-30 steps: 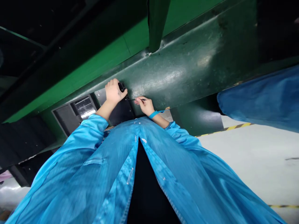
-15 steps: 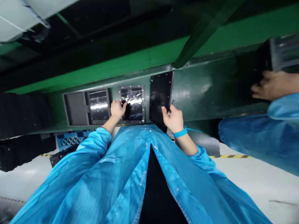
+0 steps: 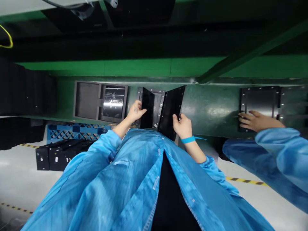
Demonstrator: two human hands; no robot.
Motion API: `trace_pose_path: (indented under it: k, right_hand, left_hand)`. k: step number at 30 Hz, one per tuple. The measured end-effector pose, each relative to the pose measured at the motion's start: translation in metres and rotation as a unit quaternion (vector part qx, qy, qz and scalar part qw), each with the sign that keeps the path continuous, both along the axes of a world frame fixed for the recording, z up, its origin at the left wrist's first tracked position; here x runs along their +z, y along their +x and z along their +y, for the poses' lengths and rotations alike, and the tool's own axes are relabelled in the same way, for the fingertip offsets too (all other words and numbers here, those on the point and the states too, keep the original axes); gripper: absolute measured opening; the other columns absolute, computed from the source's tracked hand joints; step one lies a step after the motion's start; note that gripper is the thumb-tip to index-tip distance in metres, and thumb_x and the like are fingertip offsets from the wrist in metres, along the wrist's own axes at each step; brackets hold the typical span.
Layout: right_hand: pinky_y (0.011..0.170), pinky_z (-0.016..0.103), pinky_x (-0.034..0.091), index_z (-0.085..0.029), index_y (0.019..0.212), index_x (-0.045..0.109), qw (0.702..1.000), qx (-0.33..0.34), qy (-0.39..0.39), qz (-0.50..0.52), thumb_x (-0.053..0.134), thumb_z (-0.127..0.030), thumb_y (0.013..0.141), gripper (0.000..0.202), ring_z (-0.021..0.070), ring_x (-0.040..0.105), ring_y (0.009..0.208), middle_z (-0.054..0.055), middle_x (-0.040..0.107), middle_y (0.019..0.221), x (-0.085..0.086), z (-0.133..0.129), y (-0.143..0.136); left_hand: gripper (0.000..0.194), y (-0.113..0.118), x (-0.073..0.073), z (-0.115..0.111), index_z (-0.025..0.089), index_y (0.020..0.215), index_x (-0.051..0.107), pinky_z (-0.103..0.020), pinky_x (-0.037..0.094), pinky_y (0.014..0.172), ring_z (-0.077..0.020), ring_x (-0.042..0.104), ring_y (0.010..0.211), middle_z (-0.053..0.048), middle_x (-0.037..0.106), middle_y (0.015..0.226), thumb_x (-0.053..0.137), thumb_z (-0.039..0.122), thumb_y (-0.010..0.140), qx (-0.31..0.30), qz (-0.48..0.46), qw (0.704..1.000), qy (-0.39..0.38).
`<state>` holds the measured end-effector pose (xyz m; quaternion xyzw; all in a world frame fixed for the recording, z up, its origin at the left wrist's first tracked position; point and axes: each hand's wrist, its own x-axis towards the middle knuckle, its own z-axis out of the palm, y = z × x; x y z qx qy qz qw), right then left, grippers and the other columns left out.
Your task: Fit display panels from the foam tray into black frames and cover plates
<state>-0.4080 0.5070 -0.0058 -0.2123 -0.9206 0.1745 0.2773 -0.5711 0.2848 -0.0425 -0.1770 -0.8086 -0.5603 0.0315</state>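
Note:
In front of me on the green bench lies an open grey case with white dots along its rim point(image 3: 161, 98). My left hand point(image 3: 135, 112) grips the left edge of a dark panel point(image 3: 147, 107), which stands tilted up out of this case. My right hand point(image 3: 182, 125) pinches the right edge of a black lid point(image 3: 171, 107), raised at a slant along the case's right side. Its thumb and fingers are closed on that edge. To the left lies a grey two-part frame point(image 3: 87, 99) with a shiny film-covered panel point(image 3: 113, 102) in its right compartment.
On the right, a co-worker's hand point(image 3: 260, 121) rests on another black case point(image 3: 260, 99). Dark stacked pieces point(image 3: 29, 86) stand at the bench's left end. Below are a blue crate point(image 3: 74, 131) and black boxes point(image 3: 60, 155). A green post point(image 3: 223, 65) slants above the bench.
My left hand has lifted the panel from lying flat in the case to standing tilted. My right hand keeps hold of the lid. The co-worker's hand now lies on a case; the view has shifted.

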Motion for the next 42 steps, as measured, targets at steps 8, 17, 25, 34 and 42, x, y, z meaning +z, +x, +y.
trace_pose_path:
  k: [8, 17, 25, 34, 42]
  right_hand:
    - [0.057, 0.032, 0.03, -0.028, 0.069, 0.038, 0.999, -0.019, -0.024, 0.029, 0.051, -0.049, 0.093, 0.034, 0.0217, 0.047, 0.055, -0.001, 0.043, 0.052, -0.002, 0.006, 0.002]
    - [0.06, 0.033, 0.04, -0.026, 0.072, 0.047, 0.997, -0.028, -0.06, 0.051, 0.05, -0.067, 0.093, 0.046, 0.0221, 0.05, 0.058, 0.0, 0.048, 0.056, -0.01, 0.012, 0.012]
    - [0.055, 0.034, 0.042, -0.022, 0.08, 0.06, 0.993, -0.025, -0.084, 0.075, 0.045, -0.083, 0.086, 0.064, 0.0214, 0.048, 0.055, 0.001, 0.05, 0.058, -0.026, -0.003, 0.048]
    - [0.073, 0.038, 0.055, -0.021, 0.09, 0.063, 0.979, 0.042, -0.139, 0.142, 0.057, -0.074, 0.088, 0.053, 0.0265, 0.064, 0.079, 0.009, 0.067, 0.083, -0.012, -0.007, 0.064]
    - [0.092, 0.045, 0.055, -0.015, 0.12, 0.055, 0.989, 0.008, -0.121, 0.086, 0.054, -0.052, 0.089, 0.048, 0.0327, 0.067, 0.103, 0.019, 0.071, 0.11, -0.073, -0.048, -0.061]
  left_hand:
    - [0.051, -0.027, 0.018, -0.127, 0.019, 0.126, 0.055, -0.047, 0.051, 0.09, -0.0358, 0.067, 0.096, -0.014, 0.067, 0.107, 0.059, 0.011, 0.076, 0.173, 0.126, 0.947, -0.242]
    - [0.033, -0.077, -0.059, -0.066, 0.016, 0.111, 0.062, -0.047, 0.049, 0.1, -0.035, 0.064, 0.113, -0.022, 0.065, 0.114, 0.043, 0.038, 0.098, 0.193, 0.075, 0.961, -0.186]
    - [0.037, -0.081, -0.06, -0.059, 0.013, 0.116, 0.062, -0.048, 0.046, 0.105, -0.0341, 0.063, 0.113, -0.019, 0.068, 0.106, 0.057, 0.036, 0.087, 0.126, 0.073, 0.977, -0.153]
    - [0.05, 0.008, -0.043, 0.0, 0.019, 0.129, 0.053, -0.044, 0.056, 0.098, -0.0282, 0.069, 0.107, -0.015, 0.068, 0.119, 0.067, 0.046, 0.09, -0.101, 0.05, 0.989, 0.096]
    - [0.043, -0.031, -0.05, 0.032, 0.012, 0.123, 0.059, -0.044, 0.047, 0.114, -0.0305, 0.063, 0.122, -0.017, 0.066, 0.12, 0.07, 0.03, 0.086, 0.068, 0.017, 0.99, 0.122]
